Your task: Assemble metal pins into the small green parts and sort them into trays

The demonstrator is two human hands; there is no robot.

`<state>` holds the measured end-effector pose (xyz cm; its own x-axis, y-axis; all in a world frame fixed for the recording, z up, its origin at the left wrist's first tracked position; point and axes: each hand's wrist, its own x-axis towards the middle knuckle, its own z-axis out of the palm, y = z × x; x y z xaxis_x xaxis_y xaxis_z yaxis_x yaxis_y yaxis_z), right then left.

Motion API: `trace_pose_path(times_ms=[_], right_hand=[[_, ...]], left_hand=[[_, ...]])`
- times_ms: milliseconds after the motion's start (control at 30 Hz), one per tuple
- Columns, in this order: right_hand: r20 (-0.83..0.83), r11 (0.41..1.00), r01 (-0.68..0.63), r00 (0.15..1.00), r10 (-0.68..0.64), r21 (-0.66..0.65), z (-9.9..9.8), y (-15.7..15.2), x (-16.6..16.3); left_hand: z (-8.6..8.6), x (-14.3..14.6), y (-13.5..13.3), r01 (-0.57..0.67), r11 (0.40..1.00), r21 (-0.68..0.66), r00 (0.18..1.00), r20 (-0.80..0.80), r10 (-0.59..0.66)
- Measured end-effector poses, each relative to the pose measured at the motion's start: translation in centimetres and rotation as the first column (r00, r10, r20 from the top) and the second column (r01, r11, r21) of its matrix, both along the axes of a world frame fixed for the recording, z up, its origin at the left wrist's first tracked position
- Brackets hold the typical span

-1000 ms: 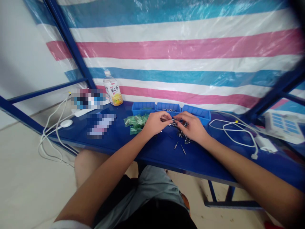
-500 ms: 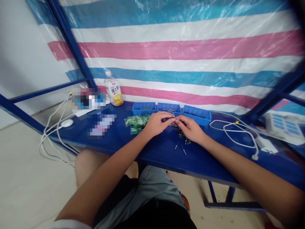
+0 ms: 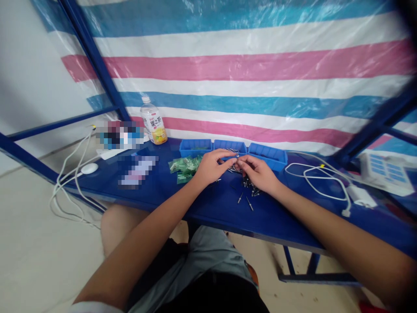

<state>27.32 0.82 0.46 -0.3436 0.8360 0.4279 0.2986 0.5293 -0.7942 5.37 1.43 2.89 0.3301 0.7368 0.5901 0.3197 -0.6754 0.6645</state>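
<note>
My left hand (image 3: 211, 167) and my right hand (image 3: 257, 173) meet fingertip to fingertip over the blue table (image 3: 202, 204), just in front of the middle blue bin (image 3: 230, 147). Both are closed in a pinch on small metal pins; the piece between them is too small to make out clearly. A loose heap of metal pins (image 3: 248, 184) lies under my right hand, with two stray ones (image 3: 245, 201) nearer me. A pile of small green parts (image 3: 184, 167) sits left of my left hand.
Three blue bins stand in a row at the back, the left bin (image 3: 195, 147) and the right bin (image 3: 267, 155) flanking the middle one. A drink bottle (image 3: 153, 122), a white cable (image 3: 322, 180) with adapter, and cords (image 3: 70, 174) lie around. A striped tarp hangs behind.
My hands have drawn closer together and shifted slightly towards the bins. The pin heap and green parts stay put.
</note>
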Motion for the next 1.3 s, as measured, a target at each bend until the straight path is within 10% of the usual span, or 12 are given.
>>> trace_pose_path(times_ms=[333, 600, 767, 967, 1300], right_hand=[[0.137, 0.91, 0.389, 0.903, -0.407, 0.141, 0.8, 3.3, 0.4], [0.517, 0.936, 0.008, 0.832, -0.201, 0.352, 4.2, -1.1, 2.6], [0.688, 0.942, -0.128, 0.715, -0.128, 0.309, 2.0, -5.6, 5.1], [0.786, 0.984, 0.011, 0.599, -0.151, 0.18, -1.0, -7.3, 5.9], [0.736, 0.983, 0.072, 0.654, -0.175, 0.17, -2.2, -4.9, 3.3]], left_hand=[[-0.5, 0.2, 0.0, -0.044, 0.988, 0.147, 0.96, -0.267, 0.082], [-0.6, -0.1, 0.1, -0.044, 0.985, 0.164, 0.961, -0.262, 0.087], [-0.3, 0.0, -0.1, -0.063, 0.986, 0.153, 0.956, -0.275, 0.104], [-0.4, 0.0, -0.3, -0.066, 0.986, 0.154, 0.945, -0.306, 0.111], [-1.0, 0.2, -0.1, -0.057, 0.981, 0.184, 0.944, -0.311, 0.113]])
